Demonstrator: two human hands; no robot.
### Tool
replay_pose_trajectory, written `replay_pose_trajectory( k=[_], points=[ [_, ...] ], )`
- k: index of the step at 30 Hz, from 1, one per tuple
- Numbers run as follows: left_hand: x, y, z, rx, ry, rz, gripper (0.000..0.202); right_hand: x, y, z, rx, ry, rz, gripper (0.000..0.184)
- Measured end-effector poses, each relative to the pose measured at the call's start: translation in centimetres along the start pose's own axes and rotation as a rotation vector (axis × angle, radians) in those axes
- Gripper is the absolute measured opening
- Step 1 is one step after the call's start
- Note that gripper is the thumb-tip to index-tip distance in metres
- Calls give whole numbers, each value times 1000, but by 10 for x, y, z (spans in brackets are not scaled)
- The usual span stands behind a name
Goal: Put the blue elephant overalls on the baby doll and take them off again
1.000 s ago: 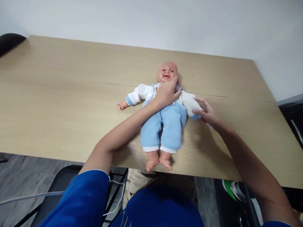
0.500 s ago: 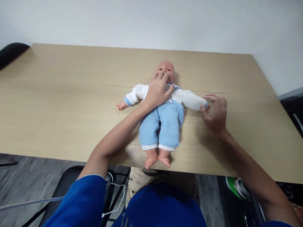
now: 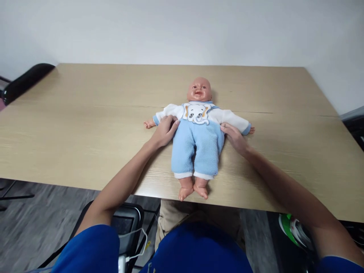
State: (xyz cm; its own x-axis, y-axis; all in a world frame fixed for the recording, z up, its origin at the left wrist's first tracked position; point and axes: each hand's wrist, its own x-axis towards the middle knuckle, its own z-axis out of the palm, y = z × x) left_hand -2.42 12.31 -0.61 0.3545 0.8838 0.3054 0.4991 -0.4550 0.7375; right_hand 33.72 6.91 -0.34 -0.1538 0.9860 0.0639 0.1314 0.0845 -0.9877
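A baby doll (image 3: 210,140) lies on its back, head away from me and feet near the table's front edge. It wears a white top with an elephant face on the chest and fuzzy light-blue trousers; its arms are spread. My left hand (image 3: 166,130) grips the doll's side at the waist, thumb towards the front and fingers curled under the sleeve. On the opposite side, my right hand (image 3: 233,137) holds the doll's waist, with the fingertips partly hidden against the cloth.
The light wooden table (image 3: 99,129) reaches back to a white wall (image 3: 182,30). A black chair (image 3: 31,79) stands at the far left. Below the front edge are a black seat (image 3: 127,216) with a white cable and, at the right, green and white rolls (image 3: 294,229).
My left hand has moved from the doll's chin and chest down to its side. My right hand has left the sleeve cuff and come in to the waist. The face and elephant now show.
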Motion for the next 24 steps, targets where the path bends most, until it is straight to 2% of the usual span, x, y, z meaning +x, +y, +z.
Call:
replay_pose_trajectory(
  k=[6, 10, 14, 17, 21, 24],
  points=[
    [4, -6, -7, -207, -116, -76, 78, -4, -2, 1, -96, 7, -31, 67],
    [6, -12, -9, -347, -139, -93, 75, -2, 2, 4, 97, 81, 40, 66],
    [5, -15, 0, -467, -123, -106, 68, -1, -2, 13, 322, 146, 105, 58],
    [2, -14, 11, -566, -127, -101, 63, -1, -6, 15, 384, 138, 145, 57],
    [-1, -10, 19, -630, -136, -82, 59, -4, -5, 12, 399, 124, 189, 64],
    [1, -6, 19, -650, -117, -112, 65, -6, -4, 10, 409, 109, 219, 75]
  ],
)
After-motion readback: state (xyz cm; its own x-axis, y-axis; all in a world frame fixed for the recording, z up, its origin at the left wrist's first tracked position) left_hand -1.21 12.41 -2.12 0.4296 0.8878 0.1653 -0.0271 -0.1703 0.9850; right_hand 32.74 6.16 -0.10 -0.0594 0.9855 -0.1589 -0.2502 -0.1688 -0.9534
